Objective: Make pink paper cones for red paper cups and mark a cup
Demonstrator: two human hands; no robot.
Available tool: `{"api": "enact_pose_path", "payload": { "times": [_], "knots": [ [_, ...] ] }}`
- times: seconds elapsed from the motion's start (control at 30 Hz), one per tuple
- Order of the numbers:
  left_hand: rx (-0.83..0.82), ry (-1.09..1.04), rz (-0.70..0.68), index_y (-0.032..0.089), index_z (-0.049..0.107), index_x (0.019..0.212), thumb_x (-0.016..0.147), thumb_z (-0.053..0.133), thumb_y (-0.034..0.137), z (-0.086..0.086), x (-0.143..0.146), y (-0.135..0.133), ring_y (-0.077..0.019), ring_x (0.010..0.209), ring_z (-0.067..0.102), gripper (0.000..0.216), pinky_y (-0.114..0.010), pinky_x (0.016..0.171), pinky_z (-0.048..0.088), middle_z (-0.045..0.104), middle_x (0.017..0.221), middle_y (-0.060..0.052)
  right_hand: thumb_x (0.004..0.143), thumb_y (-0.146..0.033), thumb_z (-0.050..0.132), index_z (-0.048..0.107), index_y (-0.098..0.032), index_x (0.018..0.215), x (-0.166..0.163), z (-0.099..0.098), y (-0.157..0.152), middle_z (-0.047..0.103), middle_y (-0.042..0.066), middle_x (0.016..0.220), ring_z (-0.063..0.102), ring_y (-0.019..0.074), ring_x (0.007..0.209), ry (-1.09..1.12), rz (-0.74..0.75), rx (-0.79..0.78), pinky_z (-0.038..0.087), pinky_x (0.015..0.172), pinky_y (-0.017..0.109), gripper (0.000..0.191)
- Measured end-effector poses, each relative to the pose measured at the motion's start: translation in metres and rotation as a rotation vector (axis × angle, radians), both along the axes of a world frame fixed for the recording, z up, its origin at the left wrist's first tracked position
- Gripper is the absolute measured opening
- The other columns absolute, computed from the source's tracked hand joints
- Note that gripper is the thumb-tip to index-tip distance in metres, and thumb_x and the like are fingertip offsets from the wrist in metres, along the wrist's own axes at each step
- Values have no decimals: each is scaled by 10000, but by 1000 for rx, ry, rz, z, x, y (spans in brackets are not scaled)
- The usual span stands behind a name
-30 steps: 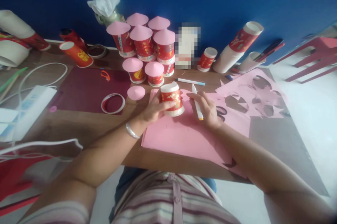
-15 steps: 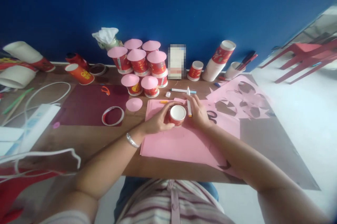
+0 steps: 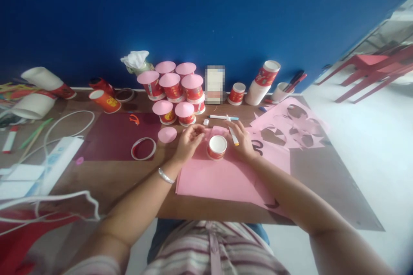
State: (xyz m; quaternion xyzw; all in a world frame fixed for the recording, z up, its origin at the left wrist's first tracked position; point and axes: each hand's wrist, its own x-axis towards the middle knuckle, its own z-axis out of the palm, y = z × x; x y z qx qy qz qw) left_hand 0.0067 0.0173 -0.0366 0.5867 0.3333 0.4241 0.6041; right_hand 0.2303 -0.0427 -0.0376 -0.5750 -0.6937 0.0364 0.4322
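A short red paper cup [image 3: 217,147] with a white top stands on the pink paper sheets [image 3: 206,180]. My left hand [image 3: 189,143] is left of the cup, apart from it, with fingers curled and thumb close to the fingertips. Anything between them is hidden. My right hand [image 3: 242,141] is shut on a white marker [image 3: 232,131] with an orange end, right of the cup. Beyond the hands lie a blue-capped marker [image 3: 223,117] and a small white eraser-like block [image 3: 206,122].
Several red cups with pink cone roofs [image 3: 169,80] stand at the back beside a phone [image 3: 214,83]. A pink disc [image 3: 167,134] and a cut ring [image 3: 143,149] lie to the left. Cut pink paper [image 3: 280,126] lies right; a white power strip [image 3: 61,163] is far left.
My left hand has let go of the cup and moved left. The cup stays on the paper. The marker in my right hand is tilted more. The view has shifted slightly.
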Motion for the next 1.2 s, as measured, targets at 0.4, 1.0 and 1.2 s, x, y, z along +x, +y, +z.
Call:
{"api": "enact_pose_path", "payload": {
  "times": [0.4,1.0,1.2],
  "knots": [
    [723,1110,7,159,657,1219,1029,414,116,39,28,35,-263,1080,684,310,-362,850,561,647,1282,-160,993,-347,601,662,-243,997,2,-5,4,744,53,914,704,225,808,207,27,13,569,752,366,121],
    [626,1067,14,170,613,1174,983,546,132,32,32,46,-234,1019,702,206,-351,869,577,725,1113,-114,989,-352,602,683,-233,1007,5,5,1,756,53,900,705,221,788,294,20,-60,557,742,359,145],
    [690,1041,-17,167,622,1267,941,610,98,33,13,31,-292,1257,627,333,-440,1080,523,686,1298,-148,979,-366,612,689,-249,1007,5,4,1,767,56,953,712,237,855,306,39,-90,568,807,388,143]
  ]
}}
